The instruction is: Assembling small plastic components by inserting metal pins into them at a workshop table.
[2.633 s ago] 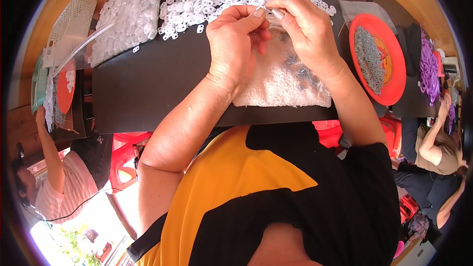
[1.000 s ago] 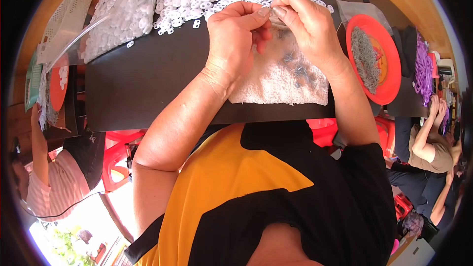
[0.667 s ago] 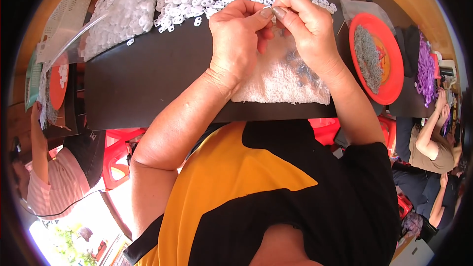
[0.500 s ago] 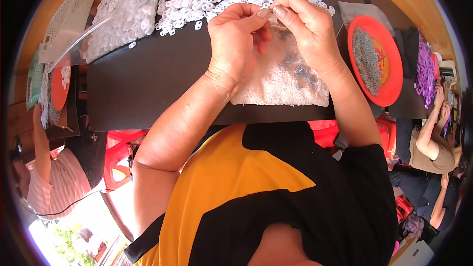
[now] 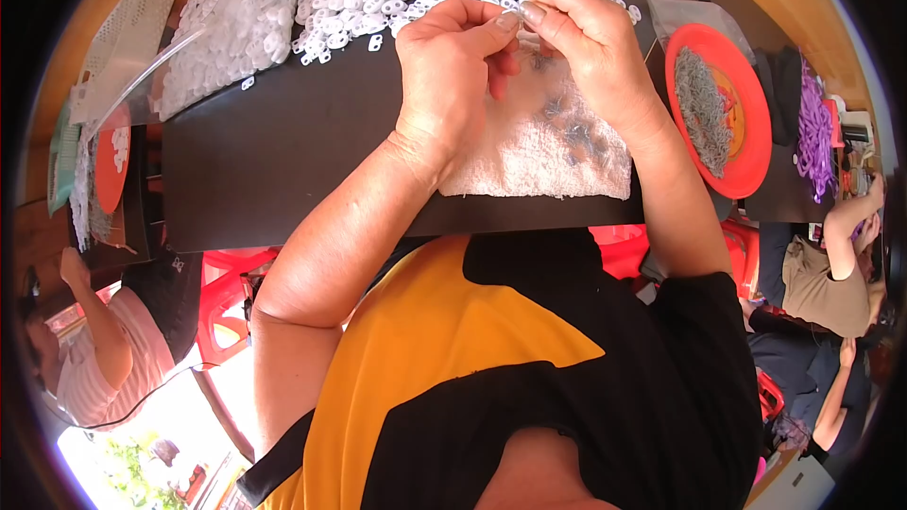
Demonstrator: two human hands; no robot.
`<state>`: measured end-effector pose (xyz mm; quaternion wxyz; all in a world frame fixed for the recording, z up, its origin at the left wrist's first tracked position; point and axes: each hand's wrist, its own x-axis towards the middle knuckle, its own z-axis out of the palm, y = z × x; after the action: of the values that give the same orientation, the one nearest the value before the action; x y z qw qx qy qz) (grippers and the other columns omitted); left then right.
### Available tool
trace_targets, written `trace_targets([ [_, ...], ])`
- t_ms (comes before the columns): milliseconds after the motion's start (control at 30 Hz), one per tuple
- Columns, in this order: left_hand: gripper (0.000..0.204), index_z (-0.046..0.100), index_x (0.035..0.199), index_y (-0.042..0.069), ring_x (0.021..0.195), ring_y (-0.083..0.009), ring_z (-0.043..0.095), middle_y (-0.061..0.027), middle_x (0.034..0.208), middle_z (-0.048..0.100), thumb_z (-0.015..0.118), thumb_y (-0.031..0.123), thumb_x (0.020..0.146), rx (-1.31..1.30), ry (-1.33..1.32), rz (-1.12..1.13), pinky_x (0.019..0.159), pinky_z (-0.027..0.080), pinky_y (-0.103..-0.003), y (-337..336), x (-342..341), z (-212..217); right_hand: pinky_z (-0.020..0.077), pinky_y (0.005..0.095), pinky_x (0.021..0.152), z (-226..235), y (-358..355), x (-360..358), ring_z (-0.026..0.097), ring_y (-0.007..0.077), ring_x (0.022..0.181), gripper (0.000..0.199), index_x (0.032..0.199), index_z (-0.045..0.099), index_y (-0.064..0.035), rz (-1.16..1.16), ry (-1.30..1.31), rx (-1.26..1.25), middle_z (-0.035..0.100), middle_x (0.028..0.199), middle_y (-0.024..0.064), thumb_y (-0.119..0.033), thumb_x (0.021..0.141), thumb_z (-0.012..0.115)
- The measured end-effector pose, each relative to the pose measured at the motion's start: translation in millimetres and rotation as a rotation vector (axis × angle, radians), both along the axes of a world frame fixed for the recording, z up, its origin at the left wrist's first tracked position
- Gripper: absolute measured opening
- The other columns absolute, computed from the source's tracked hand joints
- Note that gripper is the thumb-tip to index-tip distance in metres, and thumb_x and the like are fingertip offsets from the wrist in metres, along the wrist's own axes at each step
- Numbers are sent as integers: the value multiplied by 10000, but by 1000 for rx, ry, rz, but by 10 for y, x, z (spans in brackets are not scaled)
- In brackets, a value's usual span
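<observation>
My left hand [image 5: 449,71] and my right hand [image 5: 595,52] meet fingertip to fingertip above the far part of a pale towel [image 5: 529,175]. Thumb and forefinger are pinched together on each. Whatever sits between them is too small to make out. Several thin, greyish metal bits [image 5: 581,137] lie scattered on the towel below my right hand. Just beyond my fingers spreads a heap of small white oval plastic pieces with holes [image 5: 359,14].
Left of the heap lies a clear bag of white pieces [image 5: 231,38]. At right, a red bowl [image 5: 751,156] holds a tangle of grey metal pieces [image 5: 704,109], with purple strips [image 5: 814,137] farther right. Other people sit at left [image 5: 113,345] and right [image 5: 827,288].
My hands stay pinched together, with the right one shifted slightly away from me. The person at left has drawn a hand back; one at right has raised an arm.
</observation>
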<state>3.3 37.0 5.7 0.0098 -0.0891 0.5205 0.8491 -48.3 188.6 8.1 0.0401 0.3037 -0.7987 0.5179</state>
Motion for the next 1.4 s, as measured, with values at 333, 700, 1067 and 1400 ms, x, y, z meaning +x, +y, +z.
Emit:
trace_targets([
  [333, 63, 607, 839, -15, 533, -103, 517, -53, 674, 591, 615, 27, 884, 41, 25, 14, 445, 376, -234, 0, -6, -19, 395, 265, 557, -58, 9, -25, 449, 113, 593, 53, 881, 566, -4, 109, 15, -24, 504, 650, 57, -56, 890, 561],
  [700, 102, 582, 921, -34, 615, -152, 568, -86, 777, 607, 597, 67, 914, 63, 2, -20, 497, 423, -262, -53, -53, -28, 497, 298, 642, 42, 56, -70, 636, 231, 722, 64, 965, 592, -37, 11, 400, 20, 625, 808, 97, -60, 905, 584],
  [1067, 105, 595, 931, -48, 605, -153, 570, -99, 774, 611, 590, 55, 914, 57, -15, -29, 484, 419, -260, -37, -19, -20, 483, 300, 640, -45, -21, 16, 608, 221, 696, 136, 970, 572, -23, 14, 335, 38, 590, 783, 94, 47, 859, 539],
  [1400, 105, 586, 930, -42, 608, -147, 569, -88, 772, 607, 583, 63, 925, 74, -14, 0, 479, 413, -255, -19, -13, -78, 480, 277, 651, -100, -69, 70, 595, 167, 701, 98, 951, 579, 1, -5, 105, -56, 621, 776, 76, 44, 869, 548],
])
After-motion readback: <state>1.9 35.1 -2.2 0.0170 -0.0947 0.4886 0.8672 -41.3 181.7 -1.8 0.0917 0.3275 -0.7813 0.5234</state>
